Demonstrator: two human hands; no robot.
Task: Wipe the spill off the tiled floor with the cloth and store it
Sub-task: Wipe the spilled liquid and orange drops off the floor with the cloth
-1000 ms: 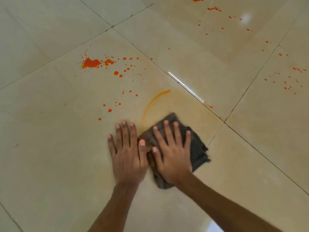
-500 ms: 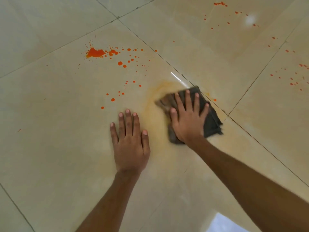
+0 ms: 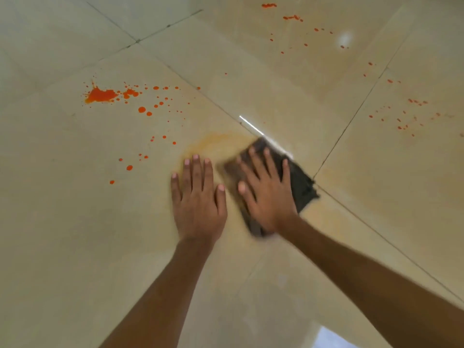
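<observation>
A dark grey cloth (image 3: 301, 182) lies flat on the beige tiled floor (image 3: 62, 234), and my right hand (image 3: 267, 194) presses down on it with straight, spread fingers. Beside it to the left, my left hand (image 3: 198, 199) rests flat on the bare tile, fingers straight. A pale orange smear (image 3: 216, 144) curves on the tile just beyond both hands. The biggest orange splat (image 3: 101, 94) sits far left, with a trail of drops (image 3: 141, 109) running toward my hands.
More orange spatter dots the far tile (image 3: 291, 18) and the right-hand tile (image 3: 411, 114). Dark grout lines (image 3: 351, 121) cross near the cloth. A bright reflection (image 3: 251, 126) glints on the grout just beyond the cloth.
My right hand has slid the cloth away across the smear and then back toward me, close beside the left hand. The left hand has stayed planted on the tile.
</observation>
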